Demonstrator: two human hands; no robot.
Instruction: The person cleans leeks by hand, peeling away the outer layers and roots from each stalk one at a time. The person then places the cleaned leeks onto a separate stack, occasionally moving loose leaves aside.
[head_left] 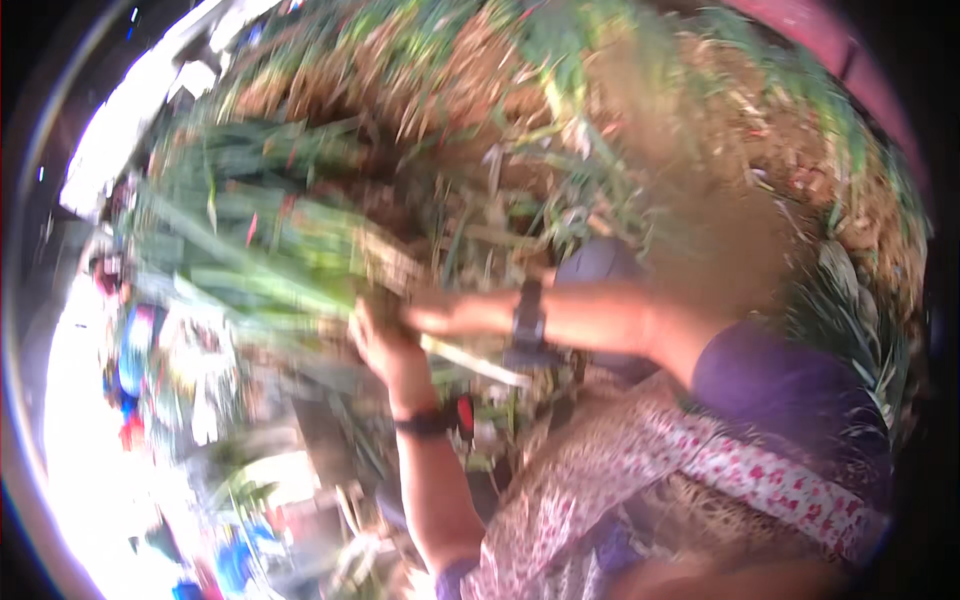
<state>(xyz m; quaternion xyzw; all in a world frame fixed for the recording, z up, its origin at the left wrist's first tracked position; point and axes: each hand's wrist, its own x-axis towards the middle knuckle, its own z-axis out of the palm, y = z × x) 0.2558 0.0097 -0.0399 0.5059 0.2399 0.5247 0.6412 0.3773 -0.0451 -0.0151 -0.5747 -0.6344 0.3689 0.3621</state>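
Both my hands meet at the root end of a pile of long green leeks [290, 255], left of the middle. Through my left hand [380, 340] seems to pass one leek; its pale stem [478, 362] sticks out to the right, and its leaves blend into the pile. My left fingers look closed around it. My right hand [425, 310] reaches in from the right and touches or nearly touches the left one; motion blur smears its fingers. A black and red band sits on my left wrist, a dark watch [528, 318] on my right.
More leeks [560, 60] with tan root ends lie along the far side. Loose leaves and trimmings cover brown soil [720, 130] ahead. Further leeks [850, 310] lie at the right. Blurred blue and red items [130, 370] stand at the bright left edge.
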